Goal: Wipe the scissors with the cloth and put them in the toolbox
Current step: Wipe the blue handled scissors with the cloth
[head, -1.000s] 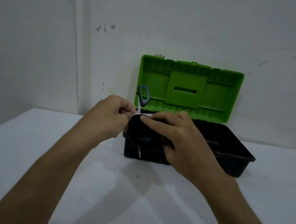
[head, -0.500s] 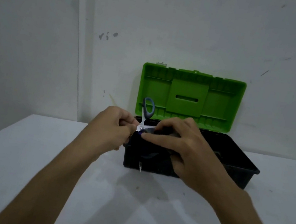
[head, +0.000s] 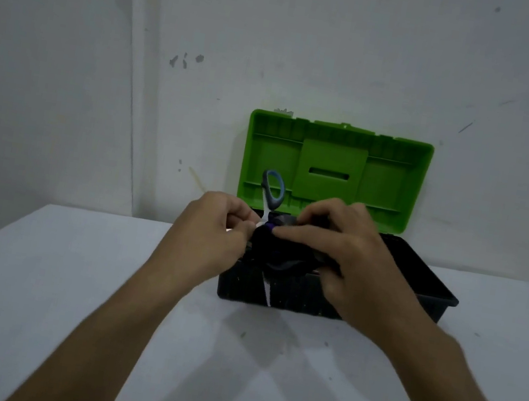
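Left hand (head: 214,227) in front of the toolbox (head: 415,286), at its left end, fingers curled, pinching the scissors (head: 273,191) near the pivot. Scissors upright: grey-blue handle loop above the toolbox rim against the green lid (head: 333,169), blade tip poking down over the toolbox front wall. Dark cloth (head: 282,251) bunched around the blades, over the toolbox front edge. Right hand (head: 344,258) grips the cloth, fingers curled on it, thumb pressed toward the left hand. Toolbox open on the white table (head: 37,268), lid upright against the wall (head: 317,35).
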Tool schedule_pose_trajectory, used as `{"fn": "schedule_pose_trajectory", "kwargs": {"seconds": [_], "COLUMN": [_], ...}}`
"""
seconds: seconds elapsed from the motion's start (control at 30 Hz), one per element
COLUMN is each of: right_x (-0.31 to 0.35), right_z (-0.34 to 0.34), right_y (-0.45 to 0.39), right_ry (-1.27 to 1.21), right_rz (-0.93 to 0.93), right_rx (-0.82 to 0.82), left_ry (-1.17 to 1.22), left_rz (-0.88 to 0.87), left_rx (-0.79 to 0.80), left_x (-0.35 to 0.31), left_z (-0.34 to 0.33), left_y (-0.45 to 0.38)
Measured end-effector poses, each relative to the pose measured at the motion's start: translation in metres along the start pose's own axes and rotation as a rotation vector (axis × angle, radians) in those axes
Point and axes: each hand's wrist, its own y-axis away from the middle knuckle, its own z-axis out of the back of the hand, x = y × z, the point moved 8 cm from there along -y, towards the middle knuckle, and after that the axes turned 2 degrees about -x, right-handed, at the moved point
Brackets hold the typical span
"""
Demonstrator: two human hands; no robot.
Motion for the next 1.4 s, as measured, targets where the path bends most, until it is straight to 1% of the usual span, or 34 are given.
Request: {"fn": "schedule_pose_trajectory", "kwargs": {"seconds": [0.2, 0.23, 0.27, 0.37, 0.43, 0.5, 0.63, 0.67, 0.7, 0.77, 0.83, 0.87, 0.93, 1.03, 1.07, 1.1, 1.17, 1.23, 1.27, 1.3, 1.33, 1.4], "right_x": [0.009, 0.01, 0.01, 0.007, 0.01, 0.015, 0.015, 0.014, 0.014, 0.01, 0.009, 0.011, 0.015, 0.017, 0.016, 0.014, 0.006, 0.002, 0.003, 0.005, 0.006, 0.01], "right_z": [-0.021, -0.018, -0.013, 0.003, -0.001, -0.014, -0.027, -0.024, -0.018, -0.008, -0.005, -0.008, -0.02, -0.029, -0.026, -0.02, -0.007, -0.002, -0.004, -0.008, -0.016, -0.032], "right_y": [0.006, 0.006, 0.004, -0.001, -0.002, 0.0, 0.008, 0.008, 0.007, 0.004, 0.001, 0.001, 0.003, 0.008, 0.009, 0.009, 0.006, 0.002, 0.002, 0.002, 0.004, 0.01], "right_ry": [-0.117, -0.132, -0.149, -0.11, -0.083, -0.12, -0.154, -0.181, -0.219, -0.261, -0.21, -0.182, -0.163, -0.15, -0.176, -0.224, -0.315, -0.3, -0.273, -0.257, -0.252, -0.215], "right_rz": [-0.004, -0.003, -0.006, -0.026, -0.03, -0.024, -0.032, -0.04, -0.052, -0.077, -0.069, -0.055, -0.036, -0.021, -0.018, -0.027, -0.072, -0.082, -0.072, -0.063, -0.056, -0.026], "right_rx": [0.364, 0.366, 0.32, 0.101, 0.062, 0.143, 0.427, 0.441, 0.407, 0.274, 0.175, 0.164, 0.23, 0.425, 0.443, 0.417, 0.286, 0.162, 0.14, 0.158, 0.222, 0.435], "left_ry": [0.098, 0.103, 0.1, 0.069, 0.077, 0.091, 0.148, 0.138, 0.12, 0.087, 0.09, 0.103, 0.105, 0.083, 0.08, 0.072, 0.044, 0.059, 0.094, 0.123, 0.135, 0.173], "left_rz": [0.034, 0.025, 0.013, -0.018, -0.021, -0.014, 0.032, 0.028, 0.018, -0.006, -0.012, -0.008, -0.009, -0.018, -0.019, -0.021, -0.041, -0.043, -0.032, -0.021, -0.017, -0.008], "left_rx": [-0.04, -0.05, -0.06, -0.073, -0.06, -0.056, -0.076, -0.083, -0.091, -0.101, -0.091, -0.084, -0.089, -0.129, -0.14, -0.148, -0.152, -0.142, -0.127, -0.112, -0.1, -0.104], "left_x": [0.002, 0.002, 0.001, -0.001, -0.003, -0.004, 0.004, 0.004, 0.003, 0.002, 0.0, 0.0, 0.0, 0.003, 0.004, 0.004, 0.003, 0.001, 0.001, 0.001, -0.001, -0.002], "left_z": [0.01, 0.012, 0.013, 0.016, 0.014, 0.014, 0.02, 0.021, 0.022, 0.022, 0.02, 0.019, 0.02, 0.026, 0.027, 0.028, 0.028, 0.027, 0.026, 0.026, 0.026, 0.028], "left_y": [-0.002, -0.002, -0.002, -0.002, -0.002, -0.002, -0.003, -0.003, -0.004, -0.003, -0.003, -0.003, -0.003, -0.004, -0.005, -0.005, -0.006, -0.007, -0.006, -0.005, -0.004, -0.004]}}
